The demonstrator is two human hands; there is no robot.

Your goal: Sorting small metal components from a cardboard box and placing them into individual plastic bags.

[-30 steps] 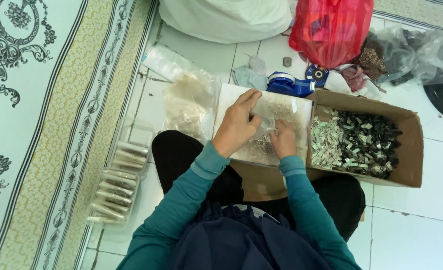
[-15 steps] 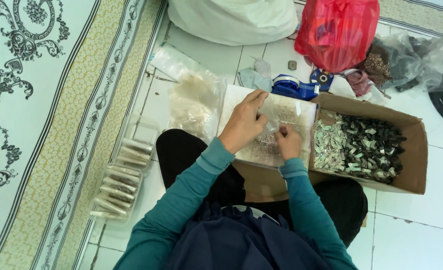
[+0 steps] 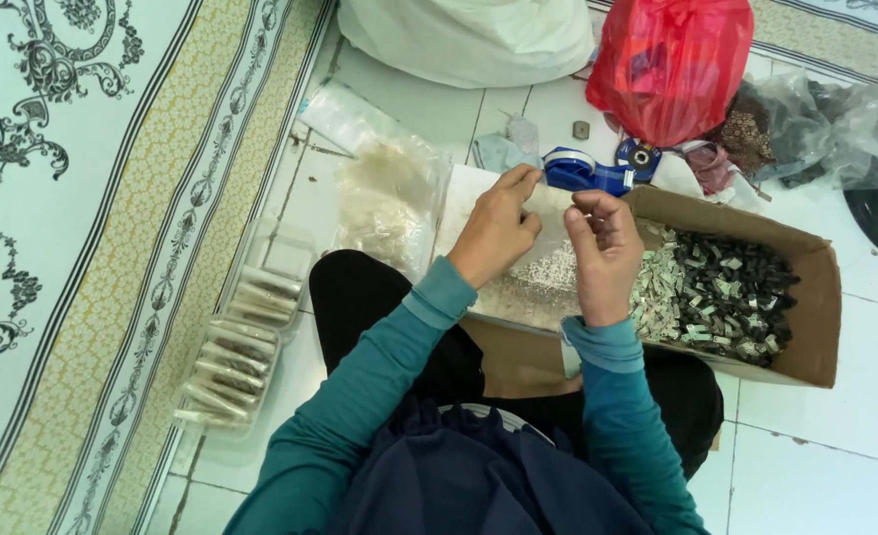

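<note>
My left hand (image 3: 496,230) and my right hand (image 3: 603,256) are raised side by side over a flat white tray (image 3: 528,297) strewn with tiny pale bits, which rests across my lap. Both hands pinch what looks like a small clear plastic bag (image 3: 554,216) stretched between the fingertips; what is in it is too small to tell. My sleeves are teal. Just right of my right hand stands an open cardboard box (image 3: 814,327) filled with several small dark and pale pieces.
A blue tape dispenser (image 3: 584,170), a red plastic bag (image 3: 669,61), a white sack (image 3: 469,36) and a grey plastic bag (image 3: 827,124) lie beyond the tray. Clear bags of pale stuff (image 3: 389,198) and clear trays of rolls (image 3: 241,342) sit left, beside a patterned rug (image 3: 72,198).
Both hands have lifted off the tray's surface; my right hand has risen beside the left, fingers curled toward it. The view has shifted slightly.
</note>
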